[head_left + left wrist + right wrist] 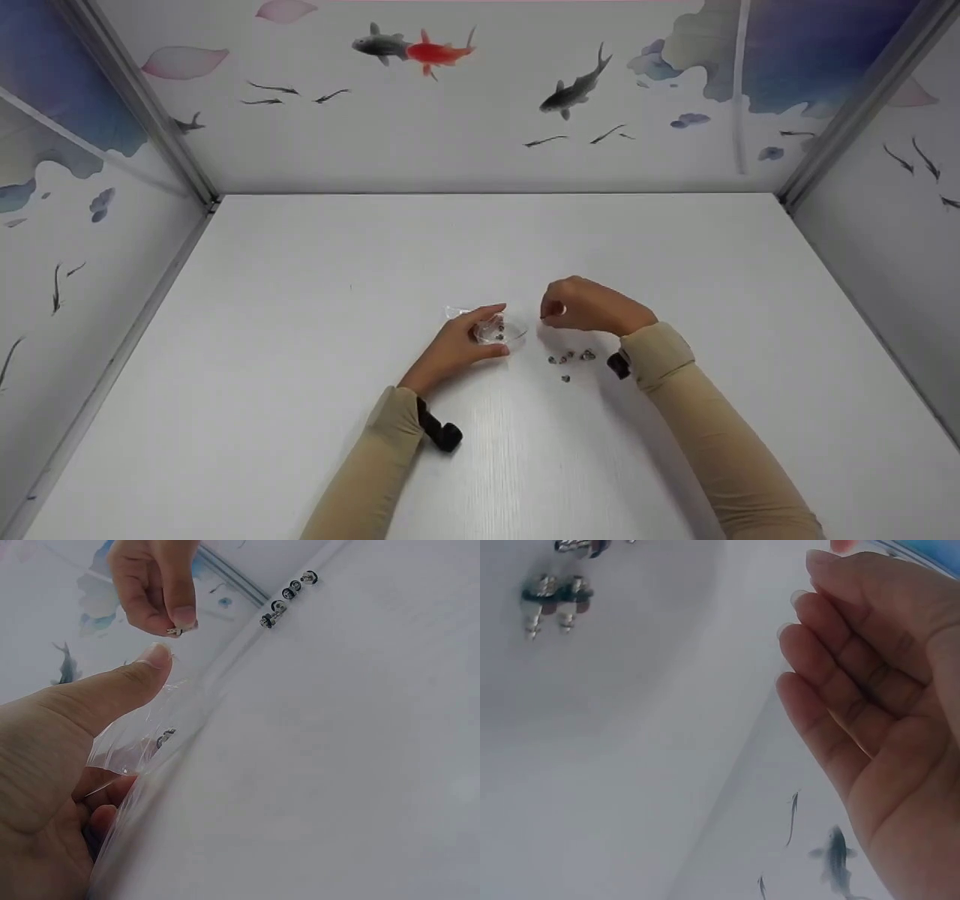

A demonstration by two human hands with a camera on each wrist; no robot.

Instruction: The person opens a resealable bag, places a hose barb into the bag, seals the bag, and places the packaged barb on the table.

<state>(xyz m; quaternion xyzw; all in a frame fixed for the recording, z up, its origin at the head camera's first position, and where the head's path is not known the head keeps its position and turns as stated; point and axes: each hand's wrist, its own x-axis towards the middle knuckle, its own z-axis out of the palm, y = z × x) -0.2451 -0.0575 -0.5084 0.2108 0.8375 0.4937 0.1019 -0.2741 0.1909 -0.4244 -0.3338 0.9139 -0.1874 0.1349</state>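
My left hand [456,343] grips a clear plastic bowl [517,331] from its left side, thumb on the near side and fingers on the far side. A few small screw-like metal pieces [166,738] with dark rings lie inside the bowl. Just right of the bowl, above the table, is my right hand [592,306]. Between its thumb and finger it pinches another small metal piece [175,631], best seen in the left wrist view. Several loose metal pieces [570,355] of the same sort lie on the table below my right wrist; the right wrist view shows their silver stems [568,619].
The white table [300,300] runs back to a white wall [480,150] painted with fish. Side panels [885,247] stand at left and right. Beside the bowl's far left edge, clear crinkled plastic [453,311] shows behind my left fingers.
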